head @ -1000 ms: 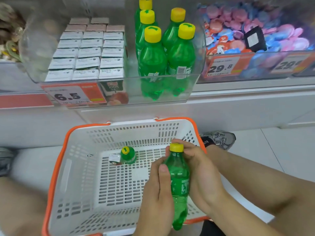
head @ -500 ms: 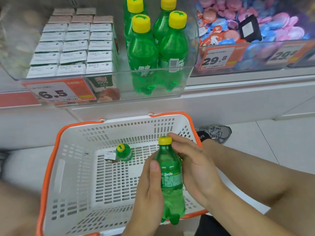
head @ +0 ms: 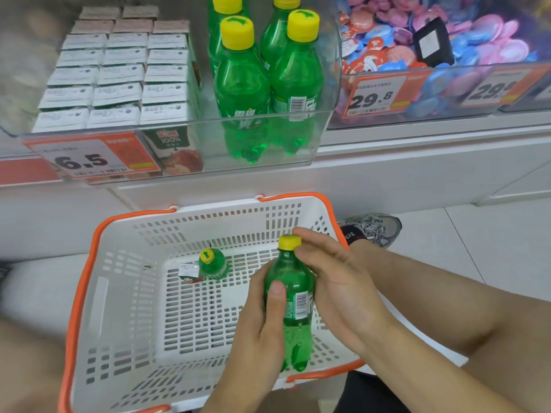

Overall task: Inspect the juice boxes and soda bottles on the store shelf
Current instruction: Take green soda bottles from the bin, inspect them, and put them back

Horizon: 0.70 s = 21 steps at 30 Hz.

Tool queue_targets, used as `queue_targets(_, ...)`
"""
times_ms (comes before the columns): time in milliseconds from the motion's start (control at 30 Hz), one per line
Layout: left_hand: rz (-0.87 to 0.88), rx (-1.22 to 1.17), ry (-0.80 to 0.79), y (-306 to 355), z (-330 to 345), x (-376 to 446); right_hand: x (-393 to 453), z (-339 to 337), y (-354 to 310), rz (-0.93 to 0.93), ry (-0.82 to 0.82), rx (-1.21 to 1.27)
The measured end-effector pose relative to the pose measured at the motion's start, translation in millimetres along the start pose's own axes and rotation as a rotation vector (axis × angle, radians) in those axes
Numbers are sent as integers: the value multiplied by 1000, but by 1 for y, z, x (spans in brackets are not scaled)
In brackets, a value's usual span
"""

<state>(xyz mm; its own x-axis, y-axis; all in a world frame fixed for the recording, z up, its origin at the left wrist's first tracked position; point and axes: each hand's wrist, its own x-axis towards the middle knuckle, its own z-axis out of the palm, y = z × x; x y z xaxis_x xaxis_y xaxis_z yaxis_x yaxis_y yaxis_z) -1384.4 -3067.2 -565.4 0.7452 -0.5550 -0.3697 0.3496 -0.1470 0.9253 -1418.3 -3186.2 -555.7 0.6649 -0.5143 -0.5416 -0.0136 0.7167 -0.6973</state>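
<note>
Holding a green soda bottle (head: 290,299) upright above a white basket (head: 98,293), both hands appear to be turning it for a label check. The left hand (head: 262,332) wraps its body, thumb pressed flat on the front. The right hand (head: 337,290) cups the far side, fingertips (head: 299,234) touching the yellow cap. A barcode panel faces up. Inside the basket stand a second bottle (head: 212,263) and a small carton (head: 189,272). Farther off, the shelf bin (head: 262,166) holds juice boxes (head: 119,76) beside more soda bottles (head: 265,84).
</note>
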Motion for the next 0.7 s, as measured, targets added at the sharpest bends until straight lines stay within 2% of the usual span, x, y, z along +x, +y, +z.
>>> queue_targets(233,-101,-43,-5,-2,-2,1,2,-4,4,-5,-39,36)
queue_targets(367,-143,-95,27,-4,-5,5,4,-4,5,-109,-68,-66)
queue_targets(467,-27,-128,-30,0,-5,4,4,-6,4,-255,-136,-216)
queue_targets(600,178,-32,-105,-14,-21,17,0,-11,-2,-411,-309,-337)
queue_targets(700,262,-30,-51,-18,-27,20,1,-12,3,-450,-390,-427)
